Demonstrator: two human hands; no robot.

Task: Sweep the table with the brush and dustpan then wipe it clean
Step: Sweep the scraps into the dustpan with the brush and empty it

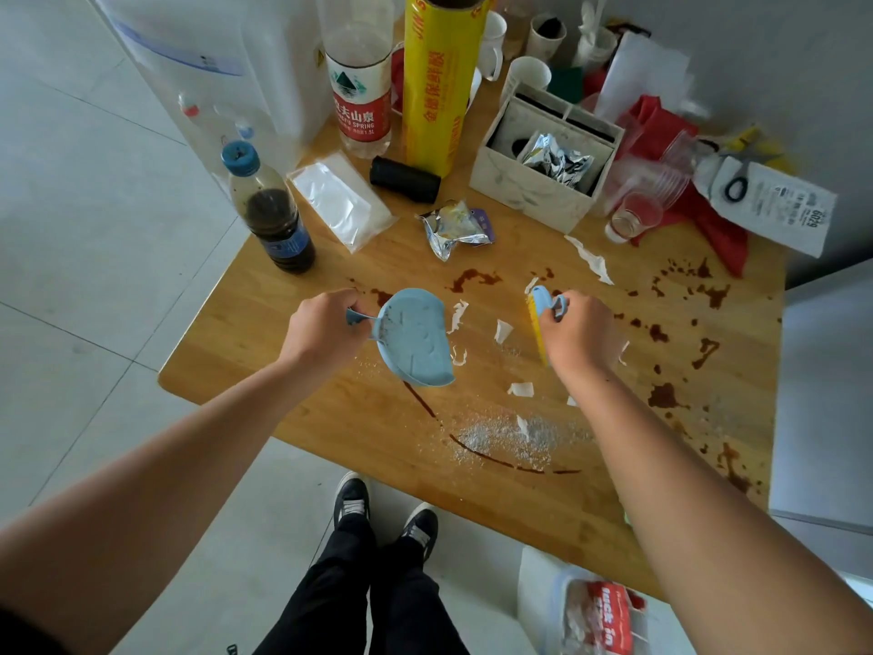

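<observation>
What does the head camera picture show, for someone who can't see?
A person's left hand holds a blue dustpan and the right hand a yellow-bristled brush over a wooden table littered with paper scraps, white powder and brown stains.

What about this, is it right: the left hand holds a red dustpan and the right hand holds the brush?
Not quite: in the head view the dustpan is light blue, not red. The left hand holds it and the right hand holds the brush.

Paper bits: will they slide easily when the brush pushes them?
Probably yes: the paper bits look thin, torn and curled, so likely light and floppy. Some could flutter past the dustpan. Any touching the brown spills may stick.
</observation>
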